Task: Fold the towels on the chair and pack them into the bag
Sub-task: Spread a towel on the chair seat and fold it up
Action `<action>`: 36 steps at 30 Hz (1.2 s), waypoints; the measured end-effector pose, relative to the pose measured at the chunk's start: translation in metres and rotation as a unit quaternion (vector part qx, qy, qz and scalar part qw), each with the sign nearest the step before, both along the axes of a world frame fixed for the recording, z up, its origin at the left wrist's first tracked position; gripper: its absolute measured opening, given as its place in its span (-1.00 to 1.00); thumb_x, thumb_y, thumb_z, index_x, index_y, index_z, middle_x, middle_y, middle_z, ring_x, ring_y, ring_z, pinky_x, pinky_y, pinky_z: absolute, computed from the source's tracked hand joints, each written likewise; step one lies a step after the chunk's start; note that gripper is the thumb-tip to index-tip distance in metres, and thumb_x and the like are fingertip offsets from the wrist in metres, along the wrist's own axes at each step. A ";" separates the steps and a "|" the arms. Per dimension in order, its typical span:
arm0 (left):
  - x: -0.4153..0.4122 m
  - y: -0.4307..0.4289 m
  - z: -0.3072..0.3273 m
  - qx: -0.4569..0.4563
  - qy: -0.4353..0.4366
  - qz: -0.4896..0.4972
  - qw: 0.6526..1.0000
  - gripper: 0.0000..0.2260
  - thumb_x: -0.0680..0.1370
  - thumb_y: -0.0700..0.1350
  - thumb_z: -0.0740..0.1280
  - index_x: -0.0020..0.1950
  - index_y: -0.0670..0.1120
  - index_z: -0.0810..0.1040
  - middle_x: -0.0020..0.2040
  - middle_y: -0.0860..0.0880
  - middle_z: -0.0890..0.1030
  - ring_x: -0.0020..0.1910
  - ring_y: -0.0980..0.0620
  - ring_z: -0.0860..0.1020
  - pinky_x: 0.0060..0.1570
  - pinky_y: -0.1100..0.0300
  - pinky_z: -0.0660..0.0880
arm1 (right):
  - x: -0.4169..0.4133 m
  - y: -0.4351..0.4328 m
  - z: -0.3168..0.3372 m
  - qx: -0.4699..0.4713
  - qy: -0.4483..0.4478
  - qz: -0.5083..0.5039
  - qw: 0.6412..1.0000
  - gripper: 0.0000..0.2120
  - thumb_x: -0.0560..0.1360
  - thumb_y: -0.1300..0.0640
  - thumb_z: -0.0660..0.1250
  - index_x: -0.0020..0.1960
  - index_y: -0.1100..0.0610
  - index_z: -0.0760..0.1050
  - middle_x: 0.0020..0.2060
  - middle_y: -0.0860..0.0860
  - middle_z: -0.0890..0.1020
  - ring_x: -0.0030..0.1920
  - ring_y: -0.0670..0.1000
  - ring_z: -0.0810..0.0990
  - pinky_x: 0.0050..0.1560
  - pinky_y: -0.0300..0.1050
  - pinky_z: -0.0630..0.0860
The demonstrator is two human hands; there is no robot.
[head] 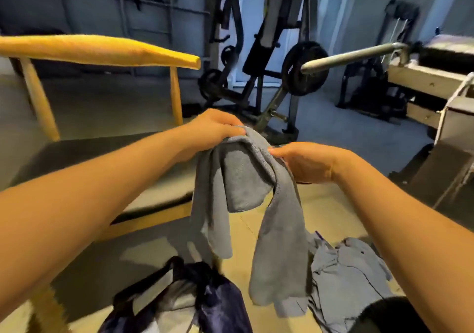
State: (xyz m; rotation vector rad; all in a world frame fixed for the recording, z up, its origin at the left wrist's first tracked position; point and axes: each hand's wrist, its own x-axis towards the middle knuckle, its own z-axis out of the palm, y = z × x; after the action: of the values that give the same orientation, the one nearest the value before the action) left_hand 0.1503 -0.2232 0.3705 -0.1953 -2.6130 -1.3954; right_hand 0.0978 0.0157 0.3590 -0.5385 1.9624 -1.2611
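I hold a grey towel up in front of me with both hands, in the air just right of the chair. My left hand is clamped on the bunched top of it, fingers curled over the fold. My right hand sits just to the right and a little nearer, pinching the towel's edge between thumb and fingers. The two hands are close together, with only the ridge of cloth between them.

The towel hangs from that ridge in loose lengths: a short flap in the middle, a longer strip on the left, and the longest on the right, reaching down toward the floor.

The chair stands to the left, its yellow wooden back rail far from me and its dark seat nearer. The towel's left strip hangs just past the seat's right corner.

Near me, at the bottom, lies the bag — dark blue, slumped on the floor. To its right is a crumpled heap of grey cloth, also on the floor; the towel's long end hangs in front of its left edge.

Far off stand a weight machine and a metal bar — both blurred.
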 end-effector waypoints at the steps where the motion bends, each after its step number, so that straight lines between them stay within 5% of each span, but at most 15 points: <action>1: 0.007 -0.014 0.005 -0.014 0.011 0.025 1.000 -0.90 0.59 -0.07 0.42 -0.05 -0.02 0.74 -0.08 0.01 0.73 -0.07 0.10 0.65 -0.02 0.21 0.56 | 0.000 -0.011 0.005 0.019 0.005 0.007 1.000 -0.61 0.63 -0.07 0.29 0.35 0.11 0.55 0.25 0.10 0.65 0.20 0.11 0.64 0.36 0.16 0.47; 5: 0.029 -0.077 0.024 -0.091 0.082 0.144 0.982 -0.87 0.60 -0.11 0.36 -0.02 -0.08 0.71 -0.11 -0.07 0.71 -0.08 -0.02 0.64 -0.01 0.01 0.58 | 0.007 -0.048 0.031 0.054 0.018 0.064 0.996 -0.78 0.43 -0.10 0.52 -0.08 0.04 0.74 0.06 0.11 0.72 0.03 0.11 0.70 0.13 0.06 0.58; 10: 0.064 -0.148 0.048 -0.073 0.043 0.225 0.971 -0.86 0.62 -0.07 0.38 0.05 -0.08 0.71 -0.03 -0.11 0.69 0.03 -0.08 0.63 0.03 0.00 0.59 | 0.008 -0.103 0.060 0.080 0.057 0.089 0.991 -0.58 0.48 -0.07 0.45 0.18 0.22 0.65 0.12 0.23 0.69 0.06 0.20 0.67 0.25 0.18 0.55; 16: 0.080 -0.186 0.058 -0.022 0.074 0.307 0.949 -0.85 0.65 -0.05 0.35 -0.04 -0.04 0.69 -0.10 -0.08 0.67 -0.06 -0.04 0.60 -0.10 0.14 0.55 | 0.011 -0.164 0.081 0.023 0.162 0.047 0.985 -0.52 0.45 -0.06 0.50 0.22 0.25 0.63 0.08 0.17 0.72 0.16 0.22 0.68 0.16 0.08 0.60; 21: 0.072 -0.203 0.080 0.009 0.214 0.394 0.894 -0.90 0.66 -0.05 0.32 0.02 0.04 0.63 -0.10 0.00 0.64 -0.14 0.06 0.56 -0.10 0.18 0.53 | -0.003 -0.203 0.095 -0.100 0.182 -0.028 0.978 -0.58 0.53 -0.24 0.38 0.21 0.05 0.62 0.10 0.04 0.71 0.15 0.10 0.65 0.15 0.01 0.58; 23: 0.069 -0.210 0.085 0.041 0.257 0.398 0.879 -0.90 0.64 -0.05 0.34 0.08 0.03 0.65 -0.07 -0.03 0.67 -0.11 0.06 0.59 -0.09 0.19 0.55 | -0.010 -0.217 0.097 -0.145 0.215 -0.068 0.963 -0.71 0.61 -0.10 0.33 0.12 0.12 0.60 0.02 0.05 0.69 0.05 0.04 0.63 0.05 -0.04 0.55; 25: 0.068 -0.216 0.076 0.044 0.237 0.366 0.899 -0.90 0.59 -0.11 0.40 0.08 0.00 0.66 -0.07 -0.13 0.69 -0.11 0.03 0.61 -0.04 0.10 0.59 | -0.014 -0.227 0.090 -0.144 0.324 -0.083 0.931 -0.83 0.61 0.10 0.29 -0.08 0.18 0.53 -0.19 0.11 0.56 -0.16 0.03 0.51 -0.13 -0.07 0.44; 28: 0.070 -0.220 0.034 -0.007 0.122 0.324 0.938 -0.83 0.52 -0.20 0.47 0.10 -0.07 0.67 -0.10 -0.12 0.71 -0.06 -0.02 0.66 0.03 0.04 0.61 | -0.020 -0.237 0.050 -0.084 0.414 -0.065 0.904 -0.86 0.56 0.20 0.30 -0.12 0.26 0.53 -0.32 0.06 0.52 -0.31 -0.02 0.45 -0.30 -0.17 0.37; 36: 0.077 -0.233 -0.069 -0.050 0.028 0.305 0.951 -0.79 0.49 -0.07 0.54 0.10 0.01 0.64 -0.12 0.04 0.63 -0.12 0.09 0.59 -0.07 0.24 0.53 | -0.042 -0.245 -0.044 -0.033 0.403 -0.088 0.911 -0.90 0.51 0.18 0.42 -0.18 0.11 0.56 -0.29 -0.01 0.59 -0.28 -0.05 0.50 -0.33 -0.20 0.36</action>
State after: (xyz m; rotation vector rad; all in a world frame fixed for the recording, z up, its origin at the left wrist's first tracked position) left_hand 0.2276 -0.4557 0.3010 0.5107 -2.3855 -1.0193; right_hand 0.0555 -0.2292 0.3148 -1.0628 2.6947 -1.3378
